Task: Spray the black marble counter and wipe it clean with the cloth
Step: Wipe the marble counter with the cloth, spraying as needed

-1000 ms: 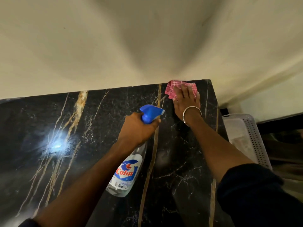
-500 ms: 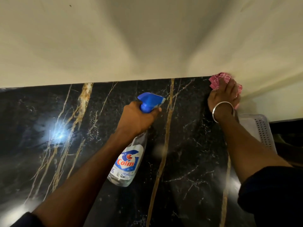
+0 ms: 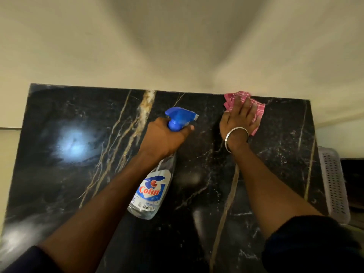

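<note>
Right hand (image 3: 239, 117) flat, fingers straight and together, pressing the cloth (image 3: 257, 110) onto the stone at the far edge, right of centre; thin metal bangle (image 3: 236, 137) at the wrist. Cloth is a pink check weave, soft and crumpled, with corners showing past the fingertips and right of the palm, its far fold at the wall line. Left hand (image 3: 163, 137) just to the left, wrapped round the neck of the spray bottle (image 3: 152, 191), one digit reaching under the blue trigger head (image 3: 181, 115). Bottle tilted, base toward the near side, nozzle pointing right toward the cloth hand; whether the base touches the stone I cannot tell. Clear hard plastic, rounded body, label (image 3: 151, 189) reading Colin. Counter (image 3: 69, 184) lies under both hands: polished black marble, gold and white veins (image 3: 145, 107) running mostly near to far, long axis left to right. Key relation: most of the slab stretches left and near of the cloth, so by my judgement the wipe must travel leftward along that axis; the left hand is nearer that ground but occupied. Glare patch (image 3: 72, 146) at left shows a slick, reflective face; wet or dry, cannot tell. Plain cream wall (image 3: 177, 46) behind; pale perforated plastic basket (image 3: 332, 184) just beside the right end; dark sleeves (image 3: 307, 243) on both arms
</note>
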A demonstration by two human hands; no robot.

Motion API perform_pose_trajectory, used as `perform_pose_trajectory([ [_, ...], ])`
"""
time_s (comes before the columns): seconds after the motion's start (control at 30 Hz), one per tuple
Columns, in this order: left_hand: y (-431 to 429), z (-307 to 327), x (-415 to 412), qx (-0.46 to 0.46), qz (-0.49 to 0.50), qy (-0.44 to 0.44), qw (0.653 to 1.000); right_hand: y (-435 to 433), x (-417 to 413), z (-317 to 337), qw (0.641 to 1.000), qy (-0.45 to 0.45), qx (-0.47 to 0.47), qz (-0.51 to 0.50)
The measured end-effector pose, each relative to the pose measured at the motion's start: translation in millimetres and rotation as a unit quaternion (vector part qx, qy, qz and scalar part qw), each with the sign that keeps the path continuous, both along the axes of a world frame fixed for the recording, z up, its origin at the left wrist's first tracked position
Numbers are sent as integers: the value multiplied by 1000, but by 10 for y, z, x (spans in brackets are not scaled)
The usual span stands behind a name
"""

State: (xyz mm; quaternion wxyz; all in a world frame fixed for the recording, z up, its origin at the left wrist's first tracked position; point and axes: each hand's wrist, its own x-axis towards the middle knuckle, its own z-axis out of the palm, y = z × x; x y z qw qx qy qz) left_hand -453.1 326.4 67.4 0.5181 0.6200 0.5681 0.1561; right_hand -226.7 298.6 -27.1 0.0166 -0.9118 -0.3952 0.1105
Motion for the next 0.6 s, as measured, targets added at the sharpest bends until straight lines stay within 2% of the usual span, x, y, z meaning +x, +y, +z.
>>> perform_pose_trajectory([
  [0.33,281,36,-1235,-7,70,-4,997,586,-1868,-21,992,4,-9,130],
  [0.47,355,41,-1786,-22,113,-10,993,712,-2284,-37,988,2,-14,151],
  [0.6,413,-31,-2243,-22,143,-3,990,954,-2936,40,968,29,-23,249],
])
